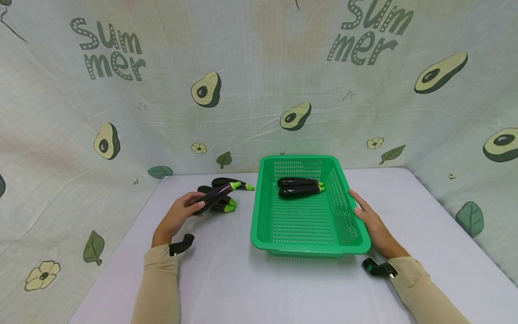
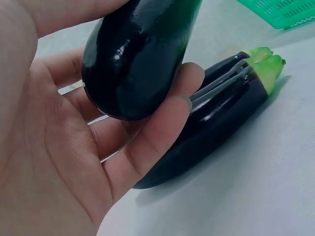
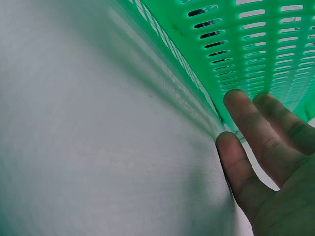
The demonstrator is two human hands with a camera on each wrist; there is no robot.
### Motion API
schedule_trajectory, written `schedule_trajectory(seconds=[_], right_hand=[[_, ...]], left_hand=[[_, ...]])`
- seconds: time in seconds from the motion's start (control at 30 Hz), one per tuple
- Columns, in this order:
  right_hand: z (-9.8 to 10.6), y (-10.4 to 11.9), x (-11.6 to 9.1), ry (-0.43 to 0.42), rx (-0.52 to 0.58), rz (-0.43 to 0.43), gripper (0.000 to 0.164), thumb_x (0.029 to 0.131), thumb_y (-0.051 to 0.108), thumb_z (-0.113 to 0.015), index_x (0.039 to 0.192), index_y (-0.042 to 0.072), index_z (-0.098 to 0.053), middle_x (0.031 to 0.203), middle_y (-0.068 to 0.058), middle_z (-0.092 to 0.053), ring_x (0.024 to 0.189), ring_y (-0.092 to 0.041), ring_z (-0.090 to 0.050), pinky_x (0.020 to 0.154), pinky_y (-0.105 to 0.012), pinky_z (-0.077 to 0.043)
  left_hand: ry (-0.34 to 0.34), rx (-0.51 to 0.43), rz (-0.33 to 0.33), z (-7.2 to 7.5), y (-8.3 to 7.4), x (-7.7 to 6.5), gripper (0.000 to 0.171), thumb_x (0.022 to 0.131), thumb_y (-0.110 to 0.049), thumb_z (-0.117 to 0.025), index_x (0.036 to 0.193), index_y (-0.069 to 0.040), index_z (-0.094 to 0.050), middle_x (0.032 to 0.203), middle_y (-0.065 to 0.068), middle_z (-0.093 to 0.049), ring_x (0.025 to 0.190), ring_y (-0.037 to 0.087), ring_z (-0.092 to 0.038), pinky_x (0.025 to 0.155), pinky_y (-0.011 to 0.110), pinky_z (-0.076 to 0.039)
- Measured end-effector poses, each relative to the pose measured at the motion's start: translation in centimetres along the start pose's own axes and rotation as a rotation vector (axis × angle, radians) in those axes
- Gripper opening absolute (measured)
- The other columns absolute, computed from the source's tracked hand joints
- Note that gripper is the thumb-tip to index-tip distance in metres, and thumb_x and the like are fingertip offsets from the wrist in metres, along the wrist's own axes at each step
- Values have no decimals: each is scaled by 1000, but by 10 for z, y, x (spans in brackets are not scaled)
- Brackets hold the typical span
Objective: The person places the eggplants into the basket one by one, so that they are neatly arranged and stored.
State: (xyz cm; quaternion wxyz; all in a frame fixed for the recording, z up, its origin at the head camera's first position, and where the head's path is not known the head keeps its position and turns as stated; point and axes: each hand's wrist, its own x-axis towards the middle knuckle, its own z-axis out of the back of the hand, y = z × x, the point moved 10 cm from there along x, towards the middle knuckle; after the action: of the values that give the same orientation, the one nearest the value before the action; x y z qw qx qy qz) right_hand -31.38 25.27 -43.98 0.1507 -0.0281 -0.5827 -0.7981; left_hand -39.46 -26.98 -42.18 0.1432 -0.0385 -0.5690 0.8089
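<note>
My left hand [image 1: 180,216] grips a dark purple eggplant [image 1: 216,197] near its rounded end, its green stem pointing up and right. In the left wrist view the held eggplant [image 2: 135,59] lies between thumb and fingers, above other eggplants [image 2: 211,118] on the table. One more eggplant [image 1: 226,182] lies behind them. At the right side of a green plastic basket [image 1: 303,248], my right hand [image 1: 374,227] holds the rim, thumb over it. Several of its fingers [image 3: 266,142] reach below against the slotted wall. Two eggplants [image 1: 299,191] lie side by side inside the basket.
A white cloth covers the table [image 1: 218,279]. Behind and at both sides hangs a patterned curtain [image 1: 243,54] with avocados, leaves and lettering. Each wrist wears a black camera mount, the left mount [image 1: 182,245] and the right mount [image 1: 379,268].
</note>
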Motion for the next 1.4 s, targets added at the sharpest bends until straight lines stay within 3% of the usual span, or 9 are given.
schedule_trajectory(seconds=[0.23,0.4,0.57,0.73,0.8,0.93,1.07,1.4], right_hand=[[0,1,0,2,4,2,54,111,33,-29,162,32,-13,167,-9,-6,140,-11,-20,100,-22,-26],[0,2,1,1,-2,7,54,111,33,-29,162,32,-13,167,-8,-6,145,-18,-15,104,-29,-23],[0,2,1,0,-1,8,53,111,33,-29,162,31,-13,167,-8,-6,144,-14,-16,103,-25,-24],[0,3,0,5,-3,8,53,111,33,-29,162,31,-13,167,-9,-7,141,-11,-20,100,-22,-26],[0,3,0,6,-6,8,53,111,33,-29,162,31,-13,167,-9,-7,141,-11,-20,100,-23,-27],[0,3,0,1,-6,14,53,111,32,-29,162,30,-13,166,-10,-8,139,-8,-21,98,-19,-27],[0,3,0,0,3,16,54,111,31,-29,163,29,-13,166,-12,-7,137,-6,-22,95,-14,-27],[0,1,1,2,-10,4,54,111,33,-29,162,31,-13,166,-10,-8,138,-10,-23,98,-21,-29]], left_hand=[[5,-24,-8,-7,-2,3,47,98,-27,-68,135,-1,-52,134,22,-58,113,30,-58,87,32,-55],[-3,-31,-41,-11,-10,6,47,99,-24,-67,137,-1,-51,135,21,-57,115,28,-57,91,32,-53],[-43,-13,-72,-11,-21,6,49,97,-25,-71,138,-4,-53,136,17,-56,113,26,-57,95,47,-51],[-47,23,-102,-12,-30,7,49,95,-23,-73,138,-6,-55,136,15,-55,112,29,-57,88,35,-55],[-46,43,-101,-13,-33,7,49,95,-23,-72,138,-7,-55,136,14,-55,113,29,-56,86,25,-53],[-38,71,-100,-15,-40,7,48,96,-19,-72,140,-7,-55,139,15,-54,117,29,-53,89,19,-48],[-19,68,-110,-20,-47,7,49,96,-13,-71,141,-4,-53,141,17,-52,120,31,-52,91,18,-46],[-7,-22,-158,-31,-57,8,49,95,-14,-72,140,-7,-55,141,14,-52,118,27,-53,91,22,-49]])
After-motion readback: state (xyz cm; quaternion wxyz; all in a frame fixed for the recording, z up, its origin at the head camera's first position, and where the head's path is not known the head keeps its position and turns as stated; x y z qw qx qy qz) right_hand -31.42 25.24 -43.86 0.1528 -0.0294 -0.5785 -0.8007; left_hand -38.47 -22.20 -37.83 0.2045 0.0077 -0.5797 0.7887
